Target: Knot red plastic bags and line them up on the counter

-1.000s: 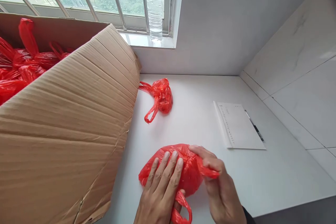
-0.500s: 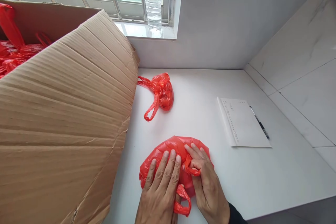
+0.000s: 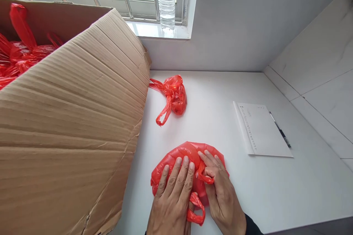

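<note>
A filled red plastic bag [image 3: 184, 150] lies on the white table in front of me, knotted at the top with two loop handles. My left hand [image 3: 175, 198] rests flat on its left side, fingers stretched out and pointing away from me. Beside that thumb, mostly hidden, one handle loop curls towards me. On the right side of the bag, my right hand [image 3: 220, 187] has its index finger and thumb closed at the other handle loop, while its other fingers lie on the plastic. What the bag contains is hidden.
A large cardboard box [image 3: 91, 110] holding red bags [image 3: 27, 53] stands at the left. Beyond my hands lies a smaller knotted red bag [image 3: 176, 97]. A notebook [image 3: 264, 130] and a pen [image 3: 280, 130] are on the right. A water bottle [image 3: 167, 2] stands on the windowsill.
The whole view has shifted a little, so things appear slightly further right. Both hands keep nearly the same pose on the bag.
</note>
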Tool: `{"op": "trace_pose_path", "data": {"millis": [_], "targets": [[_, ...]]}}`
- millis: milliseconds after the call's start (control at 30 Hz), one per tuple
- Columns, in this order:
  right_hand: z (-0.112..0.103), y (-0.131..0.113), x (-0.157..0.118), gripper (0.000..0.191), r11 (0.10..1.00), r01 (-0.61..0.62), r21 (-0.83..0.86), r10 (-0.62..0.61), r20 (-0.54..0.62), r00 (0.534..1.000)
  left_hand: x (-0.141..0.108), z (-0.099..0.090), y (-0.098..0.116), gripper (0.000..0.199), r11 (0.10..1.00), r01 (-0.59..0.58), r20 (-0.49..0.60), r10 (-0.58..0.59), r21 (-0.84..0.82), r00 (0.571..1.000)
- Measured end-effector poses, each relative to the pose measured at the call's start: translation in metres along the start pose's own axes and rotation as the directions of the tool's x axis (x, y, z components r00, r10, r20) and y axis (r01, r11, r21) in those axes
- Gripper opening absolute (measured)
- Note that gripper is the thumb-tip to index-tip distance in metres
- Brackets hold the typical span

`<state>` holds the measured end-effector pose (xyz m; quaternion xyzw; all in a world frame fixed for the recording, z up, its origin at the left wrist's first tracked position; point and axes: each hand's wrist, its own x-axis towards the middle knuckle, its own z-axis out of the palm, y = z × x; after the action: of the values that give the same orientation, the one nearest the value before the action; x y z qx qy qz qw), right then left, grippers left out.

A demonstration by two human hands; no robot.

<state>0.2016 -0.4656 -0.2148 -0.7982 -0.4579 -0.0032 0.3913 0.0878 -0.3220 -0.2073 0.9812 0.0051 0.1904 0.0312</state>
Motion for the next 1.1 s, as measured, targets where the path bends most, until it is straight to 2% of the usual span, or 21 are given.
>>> {"op": "trace_pose_path", "data": {"millis": [200, 1100], "targets": [[0.0007, 0.0009, -0.0006, 0.022, 1.0, -0.004, 0.015, 0.004, -0.003, 1.0, 0.0, -0.0009, 0.0013, 0.072, 1.0, 0.001, 0.024, -0.002, 0.023, 1.0], [0.0023, 0.0009, -0.0001, 0.019, 1.0, -0.011, 0.014, 0.011, -0.001, 1.0, -0.0013, 0.0009, 0.0021, 0.07, 1.0, 0.023, 0.049, -0.023, 0.002, 0.999]]}}
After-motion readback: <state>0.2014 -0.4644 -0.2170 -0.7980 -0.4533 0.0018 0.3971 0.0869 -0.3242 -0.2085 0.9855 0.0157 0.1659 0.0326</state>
